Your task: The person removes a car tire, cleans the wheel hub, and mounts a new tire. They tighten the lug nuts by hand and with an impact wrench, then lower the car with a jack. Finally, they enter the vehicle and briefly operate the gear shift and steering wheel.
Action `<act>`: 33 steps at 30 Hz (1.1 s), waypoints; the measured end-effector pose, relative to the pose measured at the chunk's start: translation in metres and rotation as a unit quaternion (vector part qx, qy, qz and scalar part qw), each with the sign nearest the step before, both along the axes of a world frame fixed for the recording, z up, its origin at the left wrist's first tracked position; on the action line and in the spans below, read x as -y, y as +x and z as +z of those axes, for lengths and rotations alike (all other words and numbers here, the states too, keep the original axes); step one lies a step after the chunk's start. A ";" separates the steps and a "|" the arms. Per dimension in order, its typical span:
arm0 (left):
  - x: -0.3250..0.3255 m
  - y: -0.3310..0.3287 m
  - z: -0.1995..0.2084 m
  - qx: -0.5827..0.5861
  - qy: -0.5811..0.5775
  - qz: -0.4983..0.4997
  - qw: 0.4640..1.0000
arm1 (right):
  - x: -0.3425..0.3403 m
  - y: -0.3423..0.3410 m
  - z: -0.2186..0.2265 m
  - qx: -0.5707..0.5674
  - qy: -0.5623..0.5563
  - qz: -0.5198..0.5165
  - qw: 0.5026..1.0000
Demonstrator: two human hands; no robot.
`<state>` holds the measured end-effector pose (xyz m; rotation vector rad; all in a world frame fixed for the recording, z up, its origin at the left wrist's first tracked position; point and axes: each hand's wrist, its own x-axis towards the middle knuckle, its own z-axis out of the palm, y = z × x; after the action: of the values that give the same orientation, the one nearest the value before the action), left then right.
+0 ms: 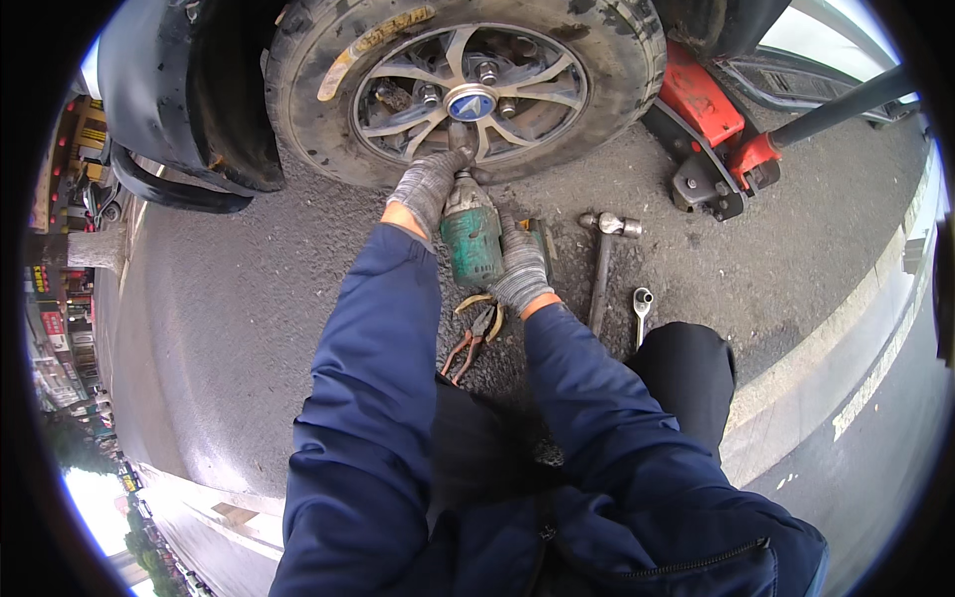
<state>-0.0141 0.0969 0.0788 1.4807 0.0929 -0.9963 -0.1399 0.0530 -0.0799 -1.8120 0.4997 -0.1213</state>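
Note:
My right hand (522, 264), in a grey knit glove, is closed around the handle of a green impact wrench (471, 239). My left hand (426, 189), gloved the same way, is wrapped at the tool's front end by its socket (462, 141). That socket points at the lower part of a spoked wheel (438, 55), just under its blue centre cap (471, 102). Whether it sits on a nut is hidden. Lug nuts (487, 73) show between the spokes. The wheel carries a dirty tyre (308, 109) and is still in place under the vehicle.
On the asphalt by my knees lie pliers (477, 338), a hammer (602, 269) and a ratchet wrench (642, 310). A red floor jack (701, 99) with a long dark handle (841, 107) stands right of the tyre. Black fender trim (179, 109) hangs at left. A kerb (826, 368) runs along the right.

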 end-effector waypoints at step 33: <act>-0.006 0.040 0.032 0.056 -0.115 0.009 0.992 | 0.002 0.007 0.133 0.029 -0.137 -0.040 0.989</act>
<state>0.0257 0.1029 0.1106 1.3193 -0.0874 -0.8758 -0.1327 0.0515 0.0530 -2.0509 0.5345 -0.3086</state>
